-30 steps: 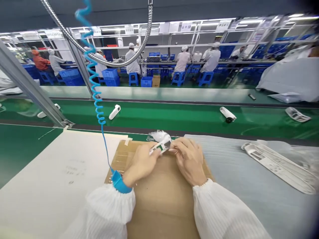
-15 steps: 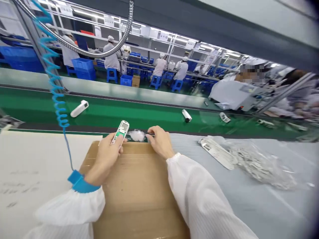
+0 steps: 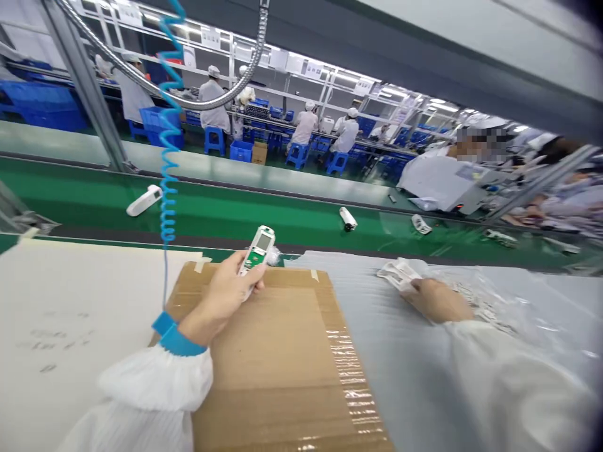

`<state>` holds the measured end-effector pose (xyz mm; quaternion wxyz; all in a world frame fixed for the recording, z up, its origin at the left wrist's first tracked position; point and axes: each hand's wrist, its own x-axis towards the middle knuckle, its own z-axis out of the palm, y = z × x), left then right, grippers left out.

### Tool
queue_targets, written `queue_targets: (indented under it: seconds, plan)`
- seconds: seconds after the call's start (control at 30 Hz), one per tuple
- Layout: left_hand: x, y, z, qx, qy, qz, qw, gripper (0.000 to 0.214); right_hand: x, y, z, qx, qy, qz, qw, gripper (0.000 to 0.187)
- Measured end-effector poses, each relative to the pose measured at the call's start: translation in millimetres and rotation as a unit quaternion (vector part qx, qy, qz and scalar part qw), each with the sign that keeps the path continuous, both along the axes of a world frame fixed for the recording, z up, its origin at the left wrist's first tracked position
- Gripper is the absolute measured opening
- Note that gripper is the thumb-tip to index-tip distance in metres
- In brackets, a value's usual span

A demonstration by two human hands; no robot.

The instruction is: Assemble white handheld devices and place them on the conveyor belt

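My left hand (image 3: pixel 226 295), with a blue strap at the wrist, is closed around a long white device housing (image 3: pixel 257 250). Its uncovered side shows a green circuit board and a small grey screen. Behind it, partly hidden, lies a clear plastic bag (image 3: pixel 274 257). Over to the right, my right hand (image 3: pixel 440 301) is smeared by motion, its fingers closed on the lower part of a white plastic shell (image 3: pixel 398 274). A clear bag of white parts (image 3: pixel 490 307) lies just beyond that hand.
A cardboard sheet (image 3: pixel 264 364) lies between my arms. Beyond the bench edge, a green conveyor belt (image 3: pixel 264 210) carries several white devices, one of them a white housing (image 3: pixel 144 201). A blue coiled cord (image 3: pixel 169 169) hangs at left. Co-workers sit across the aisle and at far right.
My right hand has gone from the clear plastic bag behind the cardboard to the white shell on the right. The left hand with the device housing has shifted slightly rightward in view.
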<state>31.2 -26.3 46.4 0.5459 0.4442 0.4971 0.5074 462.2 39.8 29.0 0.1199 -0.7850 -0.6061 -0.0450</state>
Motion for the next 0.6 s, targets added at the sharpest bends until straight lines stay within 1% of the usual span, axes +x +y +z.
queue_targets:
  seconds: [0.07, 0.1, 0.17, 0.2, 0.23, 0.27, 0.3, 0.33, 0.37, 0.4, 0.43, 0.47, 0.5, 0.53, 0.57, 0.6]
  plan:
    - [1.0, 0.5, -4.4, 0.002, -0.026, -0.023, 0.999, 0.038, -14.4, 1.8, 15.0, -0.039, 0.023, 0.018, 0.999, 0.031]
    - [1.3, 0.9, -6.6, 0.005, -0.033, -0.029, 0.999, 0.039, -26.2, 2.2, 23.2, -0.047, 0.038, 0.03, 0.998, 0.03]
    - [1.7, 1.4, -9.8, 0.011, -0.027, -0.026, 0.999, 0.04, -60.4, 0.5, 37.7, -0.021, 0.097, 0.072, 0.992, 0.02]
    - [2.0, 1.2, -10.3, 0.014, -0.012, -0.019, 1.0, 0.041, -82.9, -2.0, 42.6, 0.005, 0.15, 0.12, 0.981, 0.015]
    - [2.5, 0.8, -10.1, 0.016, 0.006, -0.01, 1.0, 0.042, -108.4, -5.5, 45.3, 0.036, 0.217, 0.158, 0.963, 0.015]
    - [3.1, 0.1, -9.4, 0.019, 0.023, -0.005, 1.0, 0.044, -136.3, -9.5, 45.5, 0.07, 0.303, 0.18, 0.933, 0.019]
    - [3.8, -0.4, -8.5, 0.023, 0.037, -0.001, 0.999, 0.045, -165.3, -13.7, 43.0, 0.094, 0.401, 0.202, 0.888, 0.025]
    - [4.3, -0.7, -7.9, 0.027, 0.048, 0.001, 0.998, 0.047, -194.1, -17.6, 38.0, 0.084, 0.488, 0.227, 0.839, 0.033]
    - [4.8, -0.6, -7.7, 0.03, 0.055, 0.006, 0.998, 0.048, -221.0, -21.1, 31.1, 0.051, 0.553, 0.252, 0.792, 0.036]
    - [5.0, 0.1, -8.3, 0.029, 0.06, 0.015, 0.998, 0.047, -244.9, -24.3, 22.9, 0.016, 0.608, 0.267, 0.748, 0.039]
    - [5.1, 1.1, -9.6, 0.021, 0.064, 0.027, 0.997, 0.046, -264.6, -27.2, 14.4, 0.0, 0.657, 0.269, 0.705, 0.043]
    - [4.9, 2.4, -11.4, 0.007, 0.063, 0.038, 0.997, 0.045, -279.5, -30.0, 6.3, -0.004, 0.694, 0.269, 0.668, 0.046]
    - [4.6, 3.8, -13.6, -0.011, 0.055, 0.046, 0.997, 0.044, -289.3, -32.4, -0.8, -0.003, 0.722, 0.269, 0.637, 0.049]
    - [4.3, 5.3, -15.8, -0.03, 0.044, 0.047, 0.998, 0.044, -294.4, -34.4, -6.5, -0.002, 0.743, 0.271, 0.612, 0.05]
    - [3.9, 6.5, -17.8, -0.044, 0.032, 0.044, 0.998, 0.044, -295.3, -35.8, -10.8, -0.006, 0.756, 0.274, 0.595, 0.049]
    - [3.7, 7.5, -19.4, -0.053, 0.025, 0.041, 0.997, 0.043, -292.9, -36.3, -13.8, -0.017, 0.764, 0.276, 0.584, 0.046]
